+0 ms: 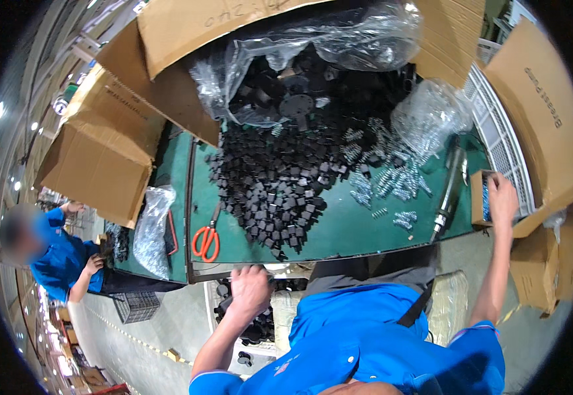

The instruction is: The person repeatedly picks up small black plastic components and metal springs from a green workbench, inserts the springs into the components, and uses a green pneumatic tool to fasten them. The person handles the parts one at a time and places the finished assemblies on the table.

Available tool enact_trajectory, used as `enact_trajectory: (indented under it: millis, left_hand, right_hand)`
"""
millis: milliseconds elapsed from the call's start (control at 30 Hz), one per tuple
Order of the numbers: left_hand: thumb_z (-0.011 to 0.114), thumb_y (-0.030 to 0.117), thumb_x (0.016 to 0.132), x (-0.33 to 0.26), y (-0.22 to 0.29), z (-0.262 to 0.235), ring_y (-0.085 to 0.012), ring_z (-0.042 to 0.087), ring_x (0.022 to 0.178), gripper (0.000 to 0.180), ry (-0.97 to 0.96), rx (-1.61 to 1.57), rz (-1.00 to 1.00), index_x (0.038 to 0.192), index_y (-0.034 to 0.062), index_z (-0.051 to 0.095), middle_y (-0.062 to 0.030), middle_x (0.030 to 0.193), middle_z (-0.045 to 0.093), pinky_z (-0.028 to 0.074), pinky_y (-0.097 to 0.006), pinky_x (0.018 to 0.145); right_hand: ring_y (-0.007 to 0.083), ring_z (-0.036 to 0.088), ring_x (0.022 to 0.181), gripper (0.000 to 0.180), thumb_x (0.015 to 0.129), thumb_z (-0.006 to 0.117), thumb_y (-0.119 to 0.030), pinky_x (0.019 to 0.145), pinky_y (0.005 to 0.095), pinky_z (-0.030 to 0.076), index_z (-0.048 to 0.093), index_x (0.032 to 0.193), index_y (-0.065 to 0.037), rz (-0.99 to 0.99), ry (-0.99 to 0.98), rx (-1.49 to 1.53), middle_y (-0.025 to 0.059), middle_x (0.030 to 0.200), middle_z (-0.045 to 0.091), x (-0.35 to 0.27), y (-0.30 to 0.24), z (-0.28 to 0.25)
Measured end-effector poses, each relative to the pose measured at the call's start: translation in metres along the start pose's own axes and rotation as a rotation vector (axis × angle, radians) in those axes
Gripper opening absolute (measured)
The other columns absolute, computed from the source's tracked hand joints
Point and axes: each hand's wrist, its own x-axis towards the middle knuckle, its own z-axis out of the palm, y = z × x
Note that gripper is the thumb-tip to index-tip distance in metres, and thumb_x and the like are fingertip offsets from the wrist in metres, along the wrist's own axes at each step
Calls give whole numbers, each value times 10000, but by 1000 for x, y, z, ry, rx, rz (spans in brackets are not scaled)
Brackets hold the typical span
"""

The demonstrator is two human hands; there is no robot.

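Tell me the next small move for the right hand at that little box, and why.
Probably draw the right hand back toward the pile of black parts: its fingers already rest on the small cardboard box at the green table edge, while the left hand waits below.

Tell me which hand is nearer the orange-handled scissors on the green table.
Left. The left hand is at the table's near edge, just below and right of the orange-handled scissors. The right hand is far across the table at a small cardboard box.
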Motion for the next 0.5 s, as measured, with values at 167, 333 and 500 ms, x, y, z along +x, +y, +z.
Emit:
enact_trajectory:
  millis: [167,333,500]
  left_hand:
    - [719,266,795,-26,-43,16,-319,654,906,328,-96,-23,-171,1051,66,679,-147,952,650,493,-504,796]
    - [751,255,829,105,-12,-59,-324,644,887,426,461,-245,46,1193,69,627,-150,980,652,532,-417,760]
    - [727,300,844,297,10,-116,-385,609,992,461,650,-322,132,1218,57,607,-190,1047,615,522,-467,837]
  right_hand:
    - [392,632,940,145,848,623,-164,791,492,494,636,915,-36,-43,-60,-196,194,948,672,-2,68,50]
    - [391,630,896,117,817,661,-132,748,497,478,632,847,-22,-2,-96,-129,197,914,658,-1,59,41]
    - [381,644,891,135,824,677,-133,760,449,492,661,911,-31,157,-77,92,193,915,670,-12,44,29]
